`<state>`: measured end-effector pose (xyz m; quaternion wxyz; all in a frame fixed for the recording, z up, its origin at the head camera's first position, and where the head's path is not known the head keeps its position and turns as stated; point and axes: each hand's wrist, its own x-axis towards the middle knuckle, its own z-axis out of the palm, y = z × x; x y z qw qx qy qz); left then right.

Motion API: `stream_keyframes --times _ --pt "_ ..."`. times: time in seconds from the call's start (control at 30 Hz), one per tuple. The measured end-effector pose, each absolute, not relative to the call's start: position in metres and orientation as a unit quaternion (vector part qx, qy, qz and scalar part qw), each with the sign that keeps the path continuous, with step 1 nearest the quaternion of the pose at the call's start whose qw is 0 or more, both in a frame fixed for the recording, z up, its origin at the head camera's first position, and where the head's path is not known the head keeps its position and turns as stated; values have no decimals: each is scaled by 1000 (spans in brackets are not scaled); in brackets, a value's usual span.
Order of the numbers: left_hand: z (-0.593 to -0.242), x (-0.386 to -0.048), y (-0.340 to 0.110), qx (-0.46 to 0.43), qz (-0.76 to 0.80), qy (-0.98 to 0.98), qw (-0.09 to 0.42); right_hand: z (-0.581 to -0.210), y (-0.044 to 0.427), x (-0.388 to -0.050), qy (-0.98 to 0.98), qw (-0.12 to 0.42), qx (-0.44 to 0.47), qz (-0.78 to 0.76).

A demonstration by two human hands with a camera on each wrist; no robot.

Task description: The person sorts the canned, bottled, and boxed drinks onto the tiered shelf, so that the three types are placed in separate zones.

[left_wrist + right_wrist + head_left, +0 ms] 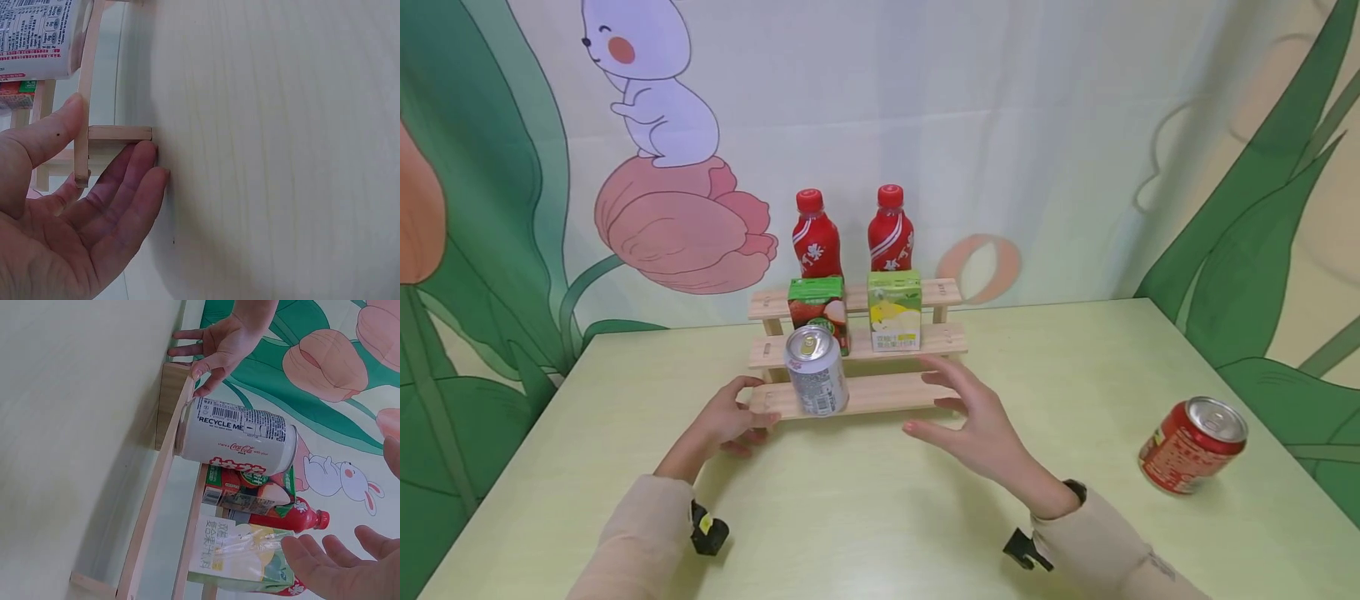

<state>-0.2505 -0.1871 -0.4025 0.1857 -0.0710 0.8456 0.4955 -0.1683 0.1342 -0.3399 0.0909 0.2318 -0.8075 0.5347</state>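
Observation:
My left hand (730, 421) pinches the left end of the lowest step of a three-step wooden rack (887, 392), thumb on the board (82, 134) and other fingers around its end. Beside that hand a white Coca-Cola can (817, 375) stands upright on the same step. My right hand (973, 421) is held near the step's right end, fingers spread and slightly bent, with nothing in it. In the right wrist view, this hand (344, 569) appears at the lower right, apart from the white can (237, 437).
A lychee juice box (817, 304) and a yellow-green juice box (895, 312) stand on the middle step. Two red bottles (817, 242) stand behind them at the top step. A red can (1191, 446) is upright on the table's right side. A printed curtain (1037, 150) hangs behind.

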Motion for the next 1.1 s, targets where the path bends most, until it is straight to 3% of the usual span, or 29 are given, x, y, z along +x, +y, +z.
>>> stream_keyframes --times 1.1 --pt "-401 -250 -187 -74 496 845 186 -330 218 -154 -845 114 250 459"
